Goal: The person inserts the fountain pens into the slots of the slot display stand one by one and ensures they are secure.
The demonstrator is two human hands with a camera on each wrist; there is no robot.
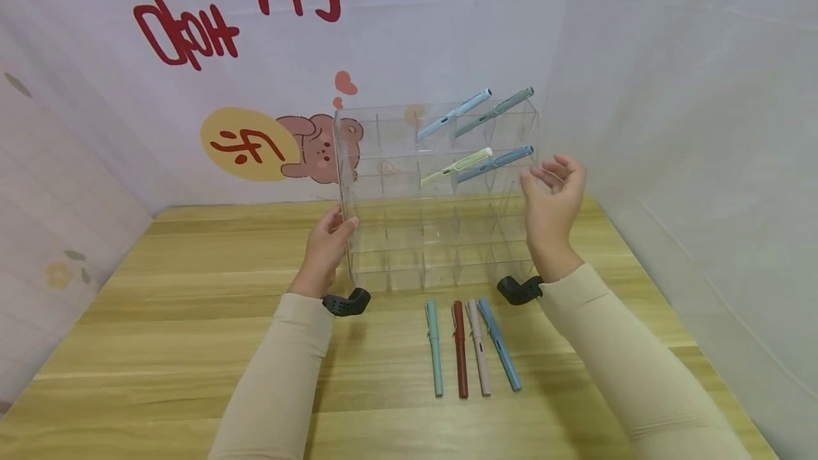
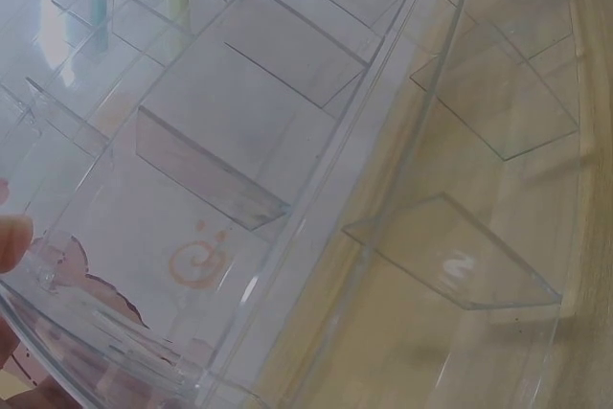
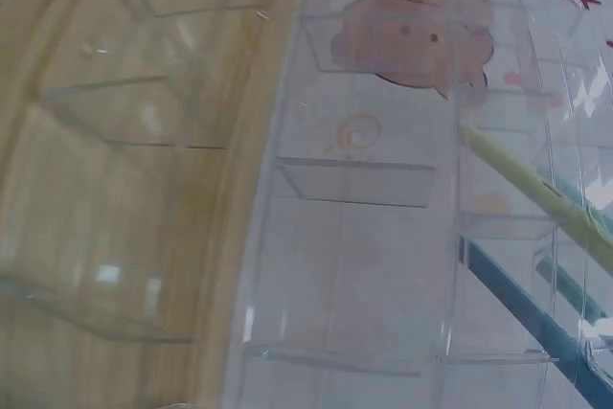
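the work looks about half done: four capped pens (image 1: 455, 167) slant from the top two rows of the clear divided rack (image 1: 438, 224), and four loose pens (image 1: 461, 350) on the desk (image 1: 192, 346) seem left. the left grip (image 1: 323, 250) clamps the rack's left edge; the right grip (image 1: 554, 197), thumb and fingers apart, is empty beside the right edge.

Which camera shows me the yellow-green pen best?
The head view: it shows the yellow-green pen whole, end to end. The right wrist view shows it bigger, but cut off at the edge; the left wrist view, only its lower part.
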